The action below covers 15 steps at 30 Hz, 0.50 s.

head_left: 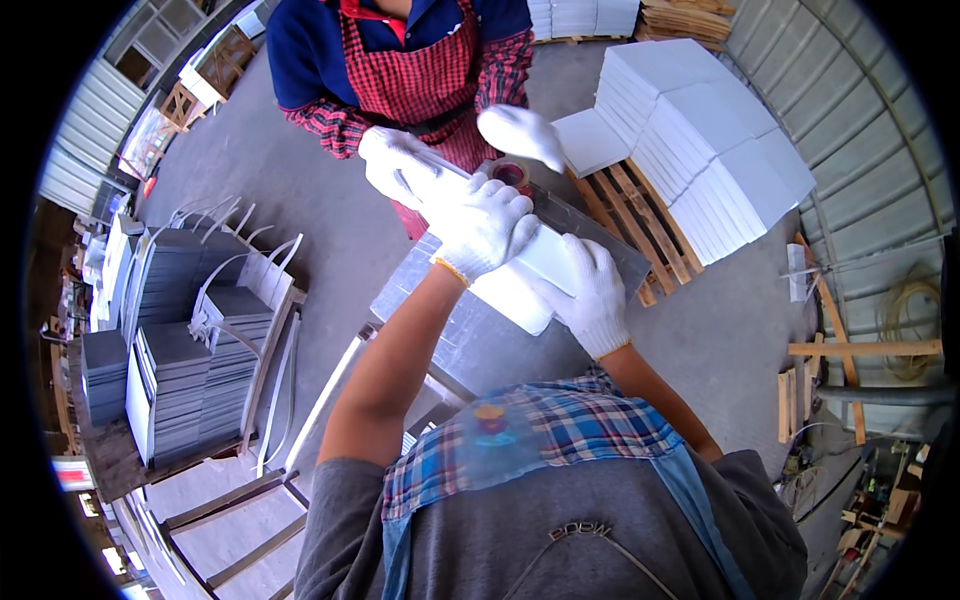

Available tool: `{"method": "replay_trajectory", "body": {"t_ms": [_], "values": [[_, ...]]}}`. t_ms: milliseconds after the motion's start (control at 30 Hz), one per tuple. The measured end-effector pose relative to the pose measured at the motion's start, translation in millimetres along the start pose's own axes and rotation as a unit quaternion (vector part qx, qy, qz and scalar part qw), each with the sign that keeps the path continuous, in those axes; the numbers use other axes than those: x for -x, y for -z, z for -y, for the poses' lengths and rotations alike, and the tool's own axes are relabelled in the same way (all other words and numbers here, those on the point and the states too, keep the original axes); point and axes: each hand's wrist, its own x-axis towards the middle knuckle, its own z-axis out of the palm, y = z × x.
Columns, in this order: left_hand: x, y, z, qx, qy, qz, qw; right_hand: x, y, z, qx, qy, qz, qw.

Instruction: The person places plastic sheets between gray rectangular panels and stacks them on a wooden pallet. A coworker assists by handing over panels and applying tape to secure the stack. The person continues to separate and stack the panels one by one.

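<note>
A long white wrapped bundle (525,275) lies across a grey metal worktable (470,340). My left hand (485,222), in a white glove, presses on top of the bundle near its middle. My right hand (592,295), also gloved, grips the bundle's near end from the side. Across the table a person in a red checked apron holds the far end with one gloved hand (395,165) and lifts the other gloved hand (522,133) above a roll of tape (512,173).
Stacks of white flat boxes (700,140) rest on a wooden pallet (630,220) to the right. Grey stacked panels with white straps (185,350) stand on the left. Wooden frames (850,360) lean by the corrugated wall at right.
</note>
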Motion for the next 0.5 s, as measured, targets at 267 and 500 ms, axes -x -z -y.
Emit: {"method": "replay_trajectory", "body": {"t_ms": [267,500], "values": [[-3.9,-9.4,8.6,-0.016,-0.022,-0.037,0.999,3.6,-8.7,-3.1,-0.008,0.010,-0.021,1.000],[4.8,-14.6,13.1,0.013,0.015,-0.006,1.000,5.9,-7.5,0.8,-0.013,0.036,-0.031,0.999]]}}
